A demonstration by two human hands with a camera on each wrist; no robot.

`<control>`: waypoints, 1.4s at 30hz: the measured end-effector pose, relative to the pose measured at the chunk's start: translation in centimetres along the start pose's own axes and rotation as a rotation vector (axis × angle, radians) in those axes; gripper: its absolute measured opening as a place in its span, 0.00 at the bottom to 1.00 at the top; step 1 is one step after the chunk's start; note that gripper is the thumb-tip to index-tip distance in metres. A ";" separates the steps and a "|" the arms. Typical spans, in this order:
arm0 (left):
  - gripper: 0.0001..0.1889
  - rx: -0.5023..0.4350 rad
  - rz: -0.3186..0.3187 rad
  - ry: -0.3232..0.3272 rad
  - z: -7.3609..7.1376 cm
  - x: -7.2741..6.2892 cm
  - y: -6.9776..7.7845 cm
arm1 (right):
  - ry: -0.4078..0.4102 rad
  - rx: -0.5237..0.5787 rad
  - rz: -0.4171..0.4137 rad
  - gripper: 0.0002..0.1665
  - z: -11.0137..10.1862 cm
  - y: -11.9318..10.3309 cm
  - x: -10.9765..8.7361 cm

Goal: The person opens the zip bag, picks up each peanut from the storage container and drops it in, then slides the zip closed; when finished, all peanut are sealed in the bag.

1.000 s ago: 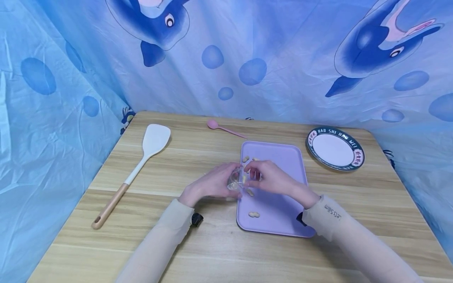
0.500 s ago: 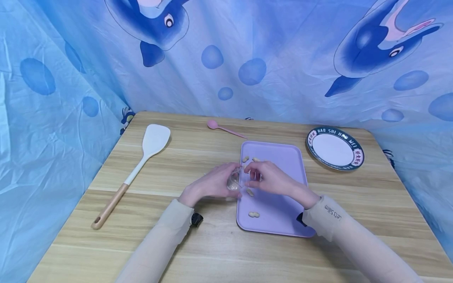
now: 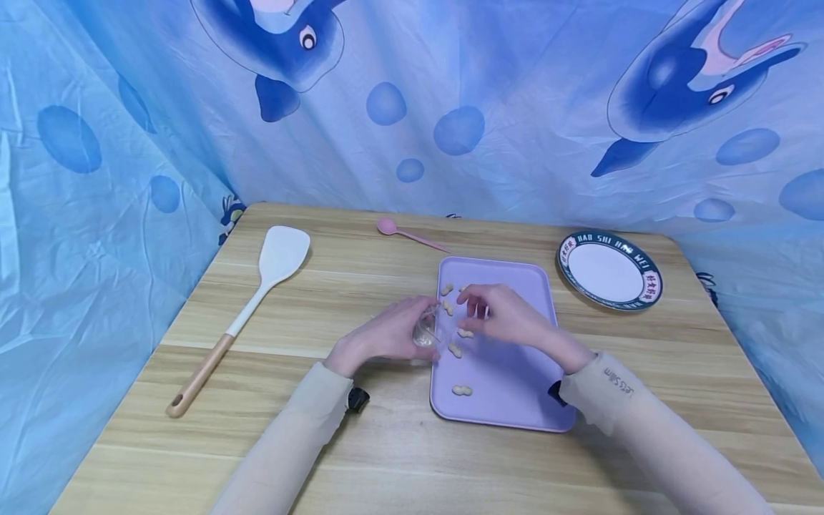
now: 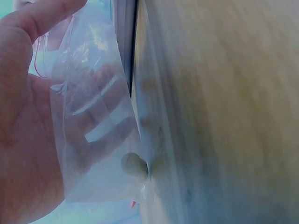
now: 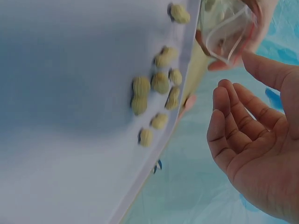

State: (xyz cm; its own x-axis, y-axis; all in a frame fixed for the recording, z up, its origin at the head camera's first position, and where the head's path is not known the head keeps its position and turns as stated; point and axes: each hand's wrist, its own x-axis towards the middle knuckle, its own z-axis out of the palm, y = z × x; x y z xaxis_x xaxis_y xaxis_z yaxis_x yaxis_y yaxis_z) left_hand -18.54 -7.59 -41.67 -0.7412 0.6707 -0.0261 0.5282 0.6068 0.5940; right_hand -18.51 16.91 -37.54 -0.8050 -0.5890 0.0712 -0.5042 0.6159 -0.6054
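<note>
My left hand (image 3: 393, 330) holds a clear zip bag (image 3: 425, 329) at the left edge of the lilac tray (image 3: 502, 390), its mouth turned to the right. In the left wrist view, a peanut (image 4: 134, 165) lies at the bottom of the bag (image 4: 93, 121). Over the tray, a little right of the bag, hovers my right hand (image 3: 508, 315), fingers loosely bent and nothing between them. Several peanuts in shells (image 5: 160, 83) lie along the tray's bag side in the right wrist view. One peanut (image 3: 461, 390) sits apart, toward the tray's near end.
A white spatula (image 3: 283, 254) with a wooden handle lies at the left of the table (image 3: 360, 458). Behind the tray is a pink spoon (image 3: 388, 227). A green-rimmed plate (image 3: 605, 272) stands at the back right, and a blue curtain (image 3: 515, 86) hangs behind.
My right hand has drawn back rightward from the bag's mouth, uncovering peanuts on the tray. A peanut seen at the mouth a second ago no longer shows there. The left hand stays put.
</note>
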 end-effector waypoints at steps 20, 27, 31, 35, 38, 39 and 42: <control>0.48 -0.004 -0.022 -0.008 0.1 0.1 0.0 | 0.024 -0.076 0.072 0.15 -1.4 4.6 -2.6; 0.49 -0.001 -0.010 -0.012 0.0 0.1 0.0 | -0.011 -0.065 0.090 0.19 0.1 5.3 -3.1; 0.49 -0.008 -0.006 -0.011 0.0 0.0 0.1 | -0.020 -0.085 0.098 0.19 0.8 5.4 -3.2; 0.49 -0.007 -0.010 -0.011 -0.1 0.0 0.1 | -0.012 -0.097 0.109 0.18 1.2 5.2 -3.2; 0.49 -0.009 -0.009 -0.011 0.0 0.0 0.1 | 0.003 -0.108 0.113 0.17 1.4 5.1 -3.2; 0.49 -0.009 -0.009 -0.011 0.0 0.0 0.1 | 0.008 -0.113 0.115 0.17 1.4 5.0 -3.2; 0.49 -0.008 -0.006 -0.009 0.0 0.0 0.0 | 0.018 -0.116 0.123 0.16 1.5 4.9 -3.2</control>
State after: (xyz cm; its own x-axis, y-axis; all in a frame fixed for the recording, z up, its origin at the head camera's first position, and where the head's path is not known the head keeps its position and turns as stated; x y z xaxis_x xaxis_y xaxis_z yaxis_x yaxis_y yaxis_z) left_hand -18.49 -7.59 -41.67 -0.7406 0.6709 -0.0374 0.5200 0.6075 0.6004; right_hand -17.89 21.06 -41.89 -0.8675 -0.4971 0.0168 -0.4338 0.7397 -0.5145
